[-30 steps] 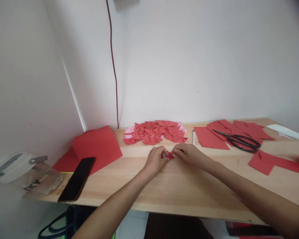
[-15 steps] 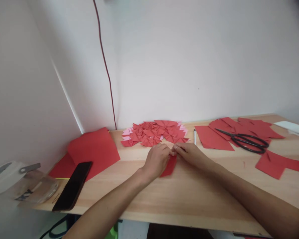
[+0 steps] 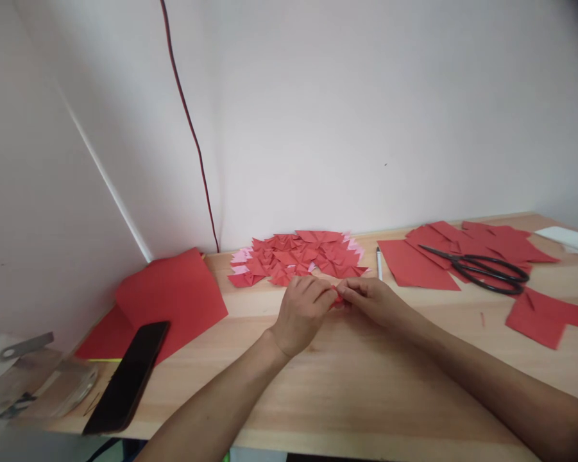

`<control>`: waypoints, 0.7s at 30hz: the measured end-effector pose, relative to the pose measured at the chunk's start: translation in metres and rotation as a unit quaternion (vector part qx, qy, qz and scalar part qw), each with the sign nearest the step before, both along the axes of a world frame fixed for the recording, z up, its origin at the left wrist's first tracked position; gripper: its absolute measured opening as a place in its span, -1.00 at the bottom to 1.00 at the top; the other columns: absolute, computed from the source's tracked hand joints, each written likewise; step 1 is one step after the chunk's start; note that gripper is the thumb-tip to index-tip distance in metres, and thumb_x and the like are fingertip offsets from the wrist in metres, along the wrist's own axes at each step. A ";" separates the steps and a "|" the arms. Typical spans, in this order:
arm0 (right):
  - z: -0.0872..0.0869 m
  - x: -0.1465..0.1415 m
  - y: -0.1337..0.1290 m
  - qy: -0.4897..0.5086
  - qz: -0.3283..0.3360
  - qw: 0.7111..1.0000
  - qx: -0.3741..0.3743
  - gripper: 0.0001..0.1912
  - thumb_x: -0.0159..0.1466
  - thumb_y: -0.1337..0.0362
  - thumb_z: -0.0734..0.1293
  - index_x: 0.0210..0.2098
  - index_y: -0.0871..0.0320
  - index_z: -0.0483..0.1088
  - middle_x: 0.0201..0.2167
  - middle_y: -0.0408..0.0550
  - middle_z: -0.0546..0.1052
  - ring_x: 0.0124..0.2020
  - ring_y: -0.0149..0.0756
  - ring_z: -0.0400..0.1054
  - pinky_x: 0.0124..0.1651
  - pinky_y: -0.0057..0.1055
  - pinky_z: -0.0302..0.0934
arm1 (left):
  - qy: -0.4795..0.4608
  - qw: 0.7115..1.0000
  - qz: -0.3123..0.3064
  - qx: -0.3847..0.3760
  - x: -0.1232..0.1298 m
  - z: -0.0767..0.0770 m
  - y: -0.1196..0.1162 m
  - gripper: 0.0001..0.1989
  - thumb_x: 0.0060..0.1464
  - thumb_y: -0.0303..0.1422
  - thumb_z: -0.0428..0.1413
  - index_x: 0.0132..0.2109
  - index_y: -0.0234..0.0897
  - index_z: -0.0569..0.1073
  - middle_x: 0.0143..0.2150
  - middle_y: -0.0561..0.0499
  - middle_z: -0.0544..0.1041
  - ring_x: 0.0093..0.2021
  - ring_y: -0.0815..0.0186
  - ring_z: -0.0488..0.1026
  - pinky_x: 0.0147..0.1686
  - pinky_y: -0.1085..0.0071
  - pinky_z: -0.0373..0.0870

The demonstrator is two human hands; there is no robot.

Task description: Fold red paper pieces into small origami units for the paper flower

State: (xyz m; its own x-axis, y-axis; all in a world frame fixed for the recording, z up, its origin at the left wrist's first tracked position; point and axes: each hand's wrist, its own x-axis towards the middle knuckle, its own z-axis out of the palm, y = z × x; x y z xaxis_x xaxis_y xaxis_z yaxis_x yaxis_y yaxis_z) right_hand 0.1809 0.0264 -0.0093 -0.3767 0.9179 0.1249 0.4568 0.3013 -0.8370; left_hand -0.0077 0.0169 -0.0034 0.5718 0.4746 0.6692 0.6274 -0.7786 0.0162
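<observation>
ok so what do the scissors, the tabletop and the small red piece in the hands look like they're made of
Scissors: blades probably dark metal, thin and pointed; black looped handles look smooth, maybe plastic-coated.
Tabletop: pale wood or wood-look laminate, smooth, with grain streaks.
Small red piece: likely matte paper, its colour matching the flat red sheets, though the fingers hide most of it.

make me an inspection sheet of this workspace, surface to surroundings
Surface: wooden desktop, light-grained
Job's things: small red paper piece, mostly covered; heap of folded red and pink paper pieces
Clutter: black-handled scissors over red paper sheets; white pen; black phone partly over larger red sheet; clear bottle
Hands: left hand and right hand both gripping the small red paper piece
Cables: dark red cable hanging at the back
Surroundings: white walls
</observation>
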 end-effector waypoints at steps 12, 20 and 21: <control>0.005 -0.009 -0.013 -0.062 -0.028 0.998 0.010 -0.64 0.31 0.11 0.13 -0.57 0.12 0.18 -0.59 -0.18 0.32 -0.51 -0.36 0.19 -0.43 -0.41 0.02 | -0.171 0.890 0.001 -0.422 0.001 0.010 -0.001 -0.83 0.16 -0.35 -0.02 -0.30 -0.31 0.43 -0.36 0.04 0.47 -0.35 0.37 0.36 -0.34 0.48 0.23; -0.001 -0.010 -0.013 -0.038 -0.011 0.999 0.012 -0.62 0.34 0.08 0.08 -0.53 0.12 0.20 -0.56 -0.16 0.36 -0.50 -0.36 0.21 -0.42 -0.40 0.04 | -0.182 0.889 0.003 -0.421 0.000 0.008 0.001 -0.80 0.15 -0.39 -0.06 -0.43 -0.31 0.30 -0.47 0.09 0.32 -0.41 0.40 0.26 -0.36 0.48 0.15; -0.002 -0.011 -0.012 -0.028 -0.003 1.000 0.011 -0.61 0.35 0.07 0.07 -0.52 0.12 0.22 -0.54 -0.15 0.38 -0.49 -0.35 0.22 -0.41 -0.39 0.05 | -0.193 0.887 0.011 -0.420 0.000 0.008 0.001 -0.80 0.15 -0.38 -0.06 -0.44 -0.31 0.29 -0.47 0.09 0.31 -0.41 0.40 0.25 -0.36 0.48 0.15</control>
State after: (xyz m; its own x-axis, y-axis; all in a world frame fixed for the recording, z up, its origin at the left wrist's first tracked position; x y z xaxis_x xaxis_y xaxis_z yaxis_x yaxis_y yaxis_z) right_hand 0.1703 0.0144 -0.0111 -0.3782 0.9174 0.1236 0.5049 0.3163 -0.8032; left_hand -0.0078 0.0181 0.0048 0.3616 0.9066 0.2178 0.4645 -0.3777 0.8010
